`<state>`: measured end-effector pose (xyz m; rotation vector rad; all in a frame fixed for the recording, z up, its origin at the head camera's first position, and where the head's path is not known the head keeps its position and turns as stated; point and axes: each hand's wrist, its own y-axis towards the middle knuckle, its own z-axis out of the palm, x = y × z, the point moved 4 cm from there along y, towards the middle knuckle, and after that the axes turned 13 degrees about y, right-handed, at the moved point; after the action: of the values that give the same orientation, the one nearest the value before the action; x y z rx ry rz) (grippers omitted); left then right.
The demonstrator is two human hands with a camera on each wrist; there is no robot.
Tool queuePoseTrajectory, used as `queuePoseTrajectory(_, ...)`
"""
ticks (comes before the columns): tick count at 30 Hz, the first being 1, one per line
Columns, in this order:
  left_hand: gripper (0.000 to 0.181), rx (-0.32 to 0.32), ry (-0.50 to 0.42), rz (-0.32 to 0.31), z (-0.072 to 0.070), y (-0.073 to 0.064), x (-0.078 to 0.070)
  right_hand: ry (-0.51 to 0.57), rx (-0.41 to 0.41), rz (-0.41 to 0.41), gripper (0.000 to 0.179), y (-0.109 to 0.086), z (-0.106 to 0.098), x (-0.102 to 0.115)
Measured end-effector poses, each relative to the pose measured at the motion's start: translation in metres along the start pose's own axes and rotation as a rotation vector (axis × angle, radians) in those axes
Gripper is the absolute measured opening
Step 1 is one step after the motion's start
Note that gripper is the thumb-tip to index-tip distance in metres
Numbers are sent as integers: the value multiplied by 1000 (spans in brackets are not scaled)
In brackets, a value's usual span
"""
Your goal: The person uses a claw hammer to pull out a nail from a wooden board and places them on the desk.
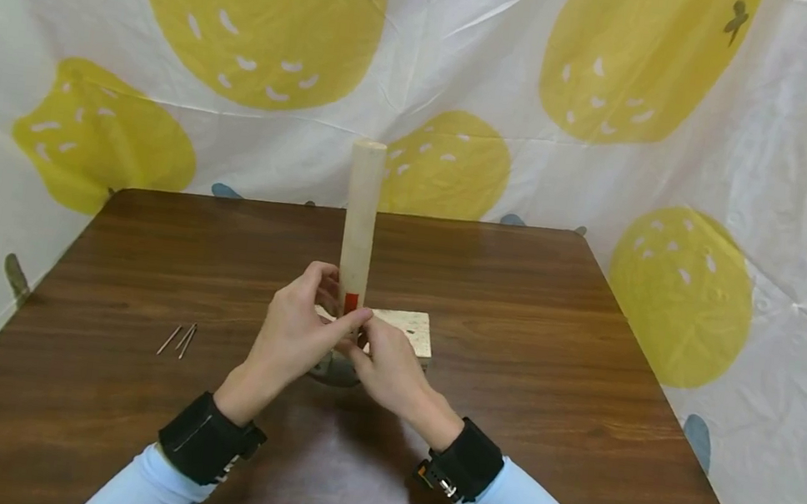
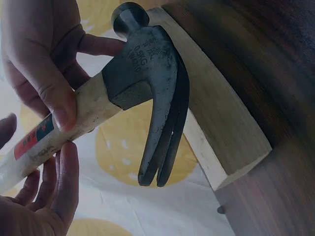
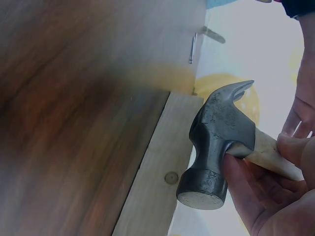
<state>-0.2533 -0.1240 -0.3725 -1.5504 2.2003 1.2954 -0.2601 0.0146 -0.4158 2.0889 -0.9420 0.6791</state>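
Note:
A claw hammer (image 2: pixel 142 69) stands with its pale wooden handle (image 1: pixel 361 213) pointing up and its dark metal head low over the table. My left hand (image 1: pixel 295 319) holds the handle from the left, fingers behind it and thumb across the front. From the other side my right hand (image 1: pixel 393 364) pinches the handle just by the head, and one of its fingers touches the metal in the right wrist view. A red label (image 1: pixel 351 303) shows on the handle. Behind the hammer lies a pale wooden block (image 1: pixel 413 325), partly covered by my hands.
Several nails (image 1: pixel 179 340) lie on the brown table (image 1: pixel 530 326) to the left of my hands. A round dark spot (image 3: pixel 171 178) marks the block. Beyond the table hangs a white curtain (image 1: pixel 458 57) with yellow fruit prints.

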Motion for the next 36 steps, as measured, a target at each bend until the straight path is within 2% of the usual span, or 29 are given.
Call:
queuePoseTrajectory(5,49,-33,75,-35,-1,-2,1,19,18,6,18,-1,6,2)
queuePoseTrajectory(12,42,-77,132,-79,-5,-6,0,21,20,-14,30,-4,11,2)
queuePoseTrajectory(20,38,-118,136,-56,-7,-6,-4,36,7,-31,28,-4,10,3)
queuePoseTrajectory(36,35,-145,126,4,-6,-3,-10,67,-33,-61,25,-1,3,2)
